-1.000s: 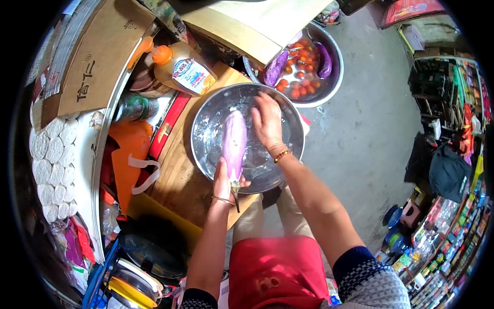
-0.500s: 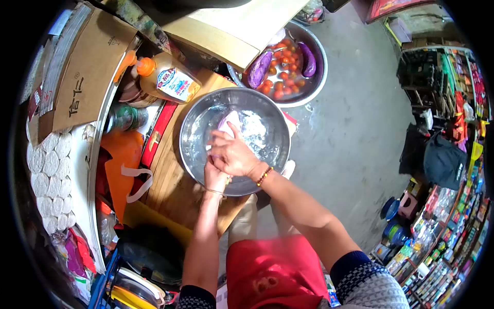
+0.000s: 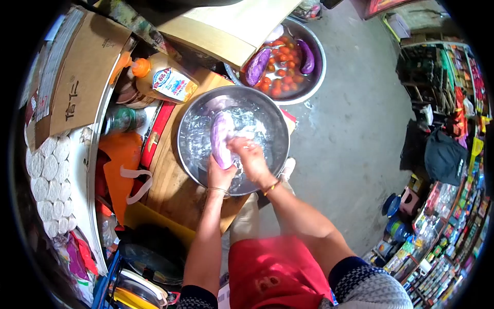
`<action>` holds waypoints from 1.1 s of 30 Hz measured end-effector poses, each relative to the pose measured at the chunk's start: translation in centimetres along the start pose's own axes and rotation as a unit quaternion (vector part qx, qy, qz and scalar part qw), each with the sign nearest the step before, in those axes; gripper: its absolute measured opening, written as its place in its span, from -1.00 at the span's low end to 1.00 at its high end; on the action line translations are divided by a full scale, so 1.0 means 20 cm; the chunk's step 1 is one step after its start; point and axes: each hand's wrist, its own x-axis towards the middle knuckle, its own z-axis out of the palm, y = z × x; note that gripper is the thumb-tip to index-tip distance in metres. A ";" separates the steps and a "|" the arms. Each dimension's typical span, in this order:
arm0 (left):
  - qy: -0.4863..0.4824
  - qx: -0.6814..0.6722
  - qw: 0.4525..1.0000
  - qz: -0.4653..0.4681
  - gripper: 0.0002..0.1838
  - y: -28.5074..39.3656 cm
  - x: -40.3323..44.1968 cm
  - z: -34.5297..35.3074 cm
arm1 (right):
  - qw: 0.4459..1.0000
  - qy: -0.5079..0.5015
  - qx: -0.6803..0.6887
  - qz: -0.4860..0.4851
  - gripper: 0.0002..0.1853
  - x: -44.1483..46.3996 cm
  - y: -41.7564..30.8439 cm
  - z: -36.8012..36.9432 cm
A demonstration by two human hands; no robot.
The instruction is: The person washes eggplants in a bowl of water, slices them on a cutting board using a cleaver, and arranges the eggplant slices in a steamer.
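Gripping a pale purple eggplant (image 3: 221, 135) inside a steel basin (image 3: 275, 116) of water (image 3: 195, 126), the left hand (image 3: 221, 175) has its grip clamped around the near end. The right hand (image 3: 249, 157) is at the eggplant's right side, blurred; whether its grip is apart or together, I cannot tell. The basin stands on a wooden worktop (image 3: 167, 180), near a pump bottle (image 3: 174, 85).
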 end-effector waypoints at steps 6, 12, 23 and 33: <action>-0.098 0.068 0.992 0.041 -0.35 0.11 -0.11 -0.09 | 0.785 -0.138 -0.526 -0.295 -0.80 0.04 -0.21 0.05; -0.075 0.296 0.945 0.116 -0.22 0.28 -0.24 -0.27 | 0.915 -0.065 -0.396 0.037 -0.78 0.28 -0.13 -0.12; 0.144 -0.143 0.969 0.143 -0.42 0.23 -0.45 -0.20 | 0.923 0.192 0.121 0.311 -0.61 0.06 -0.07 -0.14; 0.079 -0.482 0.864 -0.125 -0.37 0.09 -0.03 -0.05 | 0.909 0.229 -0.340 -0.082 -0.70 0.22 0.11 -0.19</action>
